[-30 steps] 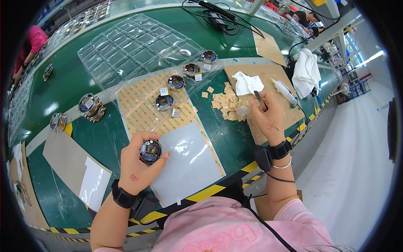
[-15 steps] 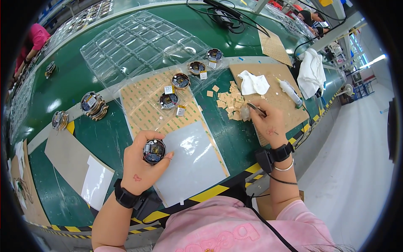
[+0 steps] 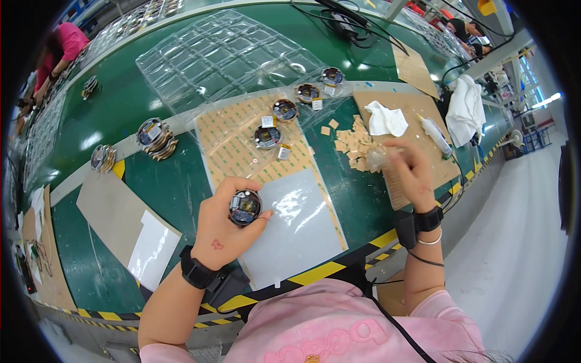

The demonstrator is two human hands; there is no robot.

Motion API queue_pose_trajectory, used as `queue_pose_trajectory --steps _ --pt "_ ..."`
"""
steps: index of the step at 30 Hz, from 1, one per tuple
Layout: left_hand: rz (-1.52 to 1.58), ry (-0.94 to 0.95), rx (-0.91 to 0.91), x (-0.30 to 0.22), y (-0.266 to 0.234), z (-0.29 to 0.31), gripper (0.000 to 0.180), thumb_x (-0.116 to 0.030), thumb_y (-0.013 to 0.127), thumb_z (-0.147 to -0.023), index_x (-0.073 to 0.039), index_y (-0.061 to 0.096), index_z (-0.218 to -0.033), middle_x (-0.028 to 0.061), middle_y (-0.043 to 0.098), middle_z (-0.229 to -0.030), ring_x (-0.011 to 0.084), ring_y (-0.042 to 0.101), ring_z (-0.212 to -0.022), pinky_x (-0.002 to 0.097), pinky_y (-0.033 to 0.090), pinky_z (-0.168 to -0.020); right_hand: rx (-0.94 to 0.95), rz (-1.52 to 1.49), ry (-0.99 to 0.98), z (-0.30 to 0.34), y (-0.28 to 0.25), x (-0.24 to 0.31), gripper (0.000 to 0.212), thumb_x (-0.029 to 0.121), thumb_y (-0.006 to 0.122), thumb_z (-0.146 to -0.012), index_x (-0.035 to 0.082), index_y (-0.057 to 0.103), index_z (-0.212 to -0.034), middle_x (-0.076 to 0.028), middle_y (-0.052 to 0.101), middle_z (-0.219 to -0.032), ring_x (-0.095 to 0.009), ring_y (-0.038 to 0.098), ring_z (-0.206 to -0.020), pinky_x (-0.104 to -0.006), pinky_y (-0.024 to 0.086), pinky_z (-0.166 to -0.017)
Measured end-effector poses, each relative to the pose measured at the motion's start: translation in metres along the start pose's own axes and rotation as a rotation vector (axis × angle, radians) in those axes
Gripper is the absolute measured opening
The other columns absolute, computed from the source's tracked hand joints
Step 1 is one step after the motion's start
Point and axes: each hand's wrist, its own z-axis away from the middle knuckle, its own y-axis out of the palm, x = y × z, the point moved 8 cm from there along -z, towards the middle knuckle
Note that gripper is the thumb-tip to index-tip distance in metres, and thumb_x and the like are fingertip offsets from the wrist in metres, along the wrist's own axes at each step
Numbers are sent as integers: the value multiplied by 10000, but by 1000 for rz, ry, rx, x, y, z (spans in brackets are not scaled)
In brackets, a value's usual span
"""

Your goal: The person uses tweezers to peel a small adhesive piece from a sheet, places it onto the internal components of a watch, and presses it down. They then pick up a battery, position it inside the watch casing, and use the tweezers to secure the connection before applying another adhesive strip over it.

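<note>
My left hand [image 3: 227,233] is wrapped round a round circuit-board module [image 3: 245,207] with a dark rim. It is held face up over the left edge of a pale translucent sheet [image 3: 296,224]. At the right, my right hand [image 3: 411,172] is closed in a pinch, slightly blurred. Its fingertips are at a clear crumpled lump [image 3: 378,158] beside a pile of small tan squares [image 3: 356,142]. The tweezers seen in this hand a moment earlier are hidden by its fingers now. Several similar modules with small silver batteries, including one module [image 3: 267,137], lie in clear plastic trays beyond the sheet.
Stacked modules [image 3: 156,139] stand at the left. A tan backing sheet [image 3: 233,121] lies under the clear tray [image 3: 224,57]. On a brown board [image 3: 423,163] are a white cloth [image 3: 386,119] and a glue tube [image 3: 436,137]. Striped tape [image 3: 315,273] marks the near table edge.
The whole view has shifted, so the table's things appear farther right. My right hand has turned at the tan pile, and the tweezers no longer show. My left hand keeps the module.
</note>
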Motion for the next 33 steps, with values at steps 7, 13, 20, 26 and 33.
queue_pose_trajectory --steps 7,13,20,26,33 --pt "15 14 31 -1 2 -1 377 -72 752 -701 -58 557 -1022 92 615 -867 192 626 -752 265 485 -689 -167 -585 -152 -7 -2 39 347 304 377 -995 25 552 -887 12 429 -702 -78 386 -522 -179 318 -533" --pt "37 30 30 0 1 1 376 -66 747 -702 -63 555 -1025 88 618 -872 210 636 -760 273 488 -690 324 -586 -468 0 62 112 209 227 567 -918 26 568 -858 -61 463 -873 -120 501 -644 -209 434 -592" --pt "90 -20 51 4 1 0 386 -44 744 -688 -66 557 -1024 84 620 -878 200 642 -765 269 489 -687 615 -589 -295 14 124 132 163 6 709 -750 19 598 -869 -97 571 -879 -196 619 -779 -275 525 -702" --pt "105 -56 66 10 2 0 399 -22 734 -672 -70 561 -1028 81 624 -899 189 648 -773 262 492 -688 520 -444 -604 19 127 139 218 -48 704 -701 2 622 -896 -153 644 -980 -251 667 -821 -298 539 -732" --pt "88 -96 86 14 3 0 440 -8 729 -649 -76 571 -1054 75 627 -935 201 655 -797 256 495 -686 437 -416 -721 29 133 133 215 -34 684 -700 -1 618 -902 -132 634 -948 -254 651 -757 -299 538 -632"
